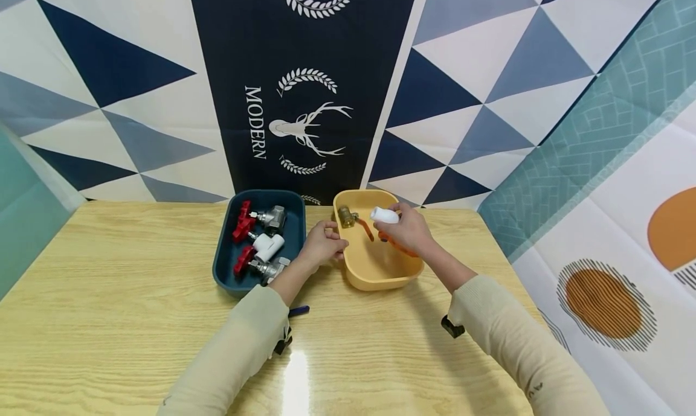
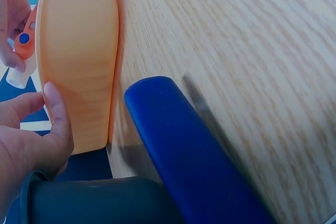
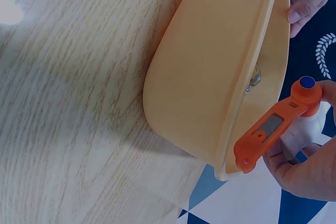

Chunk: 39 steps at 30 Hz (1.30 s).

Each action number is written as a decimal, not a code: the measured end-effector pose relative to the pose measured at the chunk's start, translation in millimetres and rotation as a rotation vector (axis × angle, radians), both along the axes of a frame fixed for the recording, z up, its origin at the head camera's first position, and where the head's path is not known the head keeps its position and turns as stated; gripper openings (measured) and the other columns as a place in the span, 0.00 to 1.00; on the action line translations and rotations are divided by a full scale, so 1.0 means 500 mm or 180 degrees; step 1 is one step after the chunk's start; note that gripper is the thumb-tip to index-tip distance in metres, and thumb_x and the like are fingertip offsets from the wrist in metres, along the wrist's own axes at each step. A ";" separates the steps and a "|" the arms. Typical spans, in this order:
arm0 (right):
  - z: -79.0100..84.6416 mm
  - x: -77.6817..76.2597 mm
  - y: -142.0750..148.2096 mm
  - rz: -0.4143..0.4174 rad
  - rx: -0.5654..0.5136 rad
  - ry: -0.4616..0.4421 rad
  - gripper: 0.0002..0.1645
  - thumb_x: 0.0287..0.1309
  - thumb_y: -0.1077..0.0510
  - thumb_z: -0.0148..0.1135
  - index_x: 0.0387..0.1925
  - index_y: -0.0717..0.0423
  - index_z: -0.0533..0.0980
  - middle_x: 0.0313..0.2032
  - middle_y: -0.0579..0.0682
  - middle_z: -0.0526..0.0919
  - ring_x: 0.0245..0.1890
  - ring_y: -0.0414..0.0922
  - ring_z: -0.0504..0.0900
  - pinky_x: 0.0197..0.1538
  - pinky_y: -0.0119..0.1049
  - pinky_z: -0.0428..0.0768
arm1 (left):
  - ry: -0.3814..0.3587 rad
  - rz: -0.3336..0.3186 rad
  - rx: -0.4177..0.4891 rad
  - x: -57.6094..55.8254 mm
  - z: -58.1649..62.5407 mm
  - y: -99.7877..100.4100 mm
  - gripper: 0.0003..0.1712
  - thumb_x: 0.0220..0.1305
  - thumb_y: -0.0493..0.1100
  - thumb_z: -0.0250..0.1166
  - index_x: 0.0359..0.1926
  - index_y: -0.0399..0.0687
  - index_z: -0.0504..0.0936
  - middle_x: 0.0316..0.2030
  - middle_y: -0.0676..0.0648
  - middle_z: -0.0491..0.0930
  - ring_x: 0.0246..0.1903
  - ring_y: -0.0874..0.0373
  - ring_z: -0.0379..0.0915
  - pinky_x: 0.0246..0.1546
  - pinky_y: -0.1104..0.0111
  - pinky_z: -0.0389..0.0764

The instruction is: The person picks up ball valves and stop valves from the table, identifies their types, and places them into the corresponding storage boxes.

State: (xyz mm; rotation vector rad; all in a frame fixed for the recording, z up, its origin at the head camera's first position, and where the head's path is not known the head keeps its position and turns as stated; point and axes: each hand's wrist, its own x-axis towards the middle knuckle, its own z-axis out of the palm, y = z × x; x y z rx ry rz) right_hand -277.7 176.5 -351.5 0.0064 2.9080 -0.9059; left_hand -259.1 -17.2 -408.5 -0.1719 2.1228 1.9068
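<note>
My right hand [image 1: 411,227] holds a white plastic ball valve [image 1: 384,215] above the yellow bin [image 1: 380,280]. Its orange lever handle [image 3: 273,127], with a blue cap at the pivot, shows clearly in the right wrist view. At the bin's left side, my left hand [image 1: 322,244] pinches the rim, one digit lying against the outer wall in the left wrist view. Inside that bin lies a brass ball valve [image 1: 345,217] with an orange-red lever, near the far left corner.
Left of the yellow bin stands a dark blue bin [image 1: 222,277], holding several valves with red handles [image 1: 243,260] and a white fitting body [image 1: 269,246]. A blue-handled object [image 2: 184,145] lies on the wooden table [image 1: 136,319] by my left forearm. Patterned cloth [image 1: 304,41] hangs behind.
</note>
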 end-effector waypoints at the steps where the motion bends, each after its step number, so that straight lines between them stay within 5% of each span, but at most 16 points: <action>1: 0.000 -0.001 0.000 -0.0001 -0.0003 -0.0002 0.34 0.51 0.45 0.65 0.53 0.59 0.67 0.48 0.60 0.77 0.41 0.51 0.76 0.41 0.37 0.75 | -0.0001 0.0001 -0.0003 0.000 0.000 0.000 0.31 0.59 0.34 0.63 0.62 0.42 0.63 0.43 0.41 0.72 0.25 0.59 0.75 0.37 0.63 0.83; 39: -0.027 -0.036 -0.016 -0.0063 -0.0113 -0.0009 0.34 0.52 0.45 0.64 0.53 0.60 0.66 0.48 0.60 0.77 0.42 0.51 0.76 0.42 0.37 0.75 | -0.0057 0.0032 0.0050 -0.003 -0.004 0.002 0.31 0.58 0.33 0.64 0.62 0.42 0.64 0.41 0.42 0.71 0.23 0.60 0.75 0.35 0.63 0.83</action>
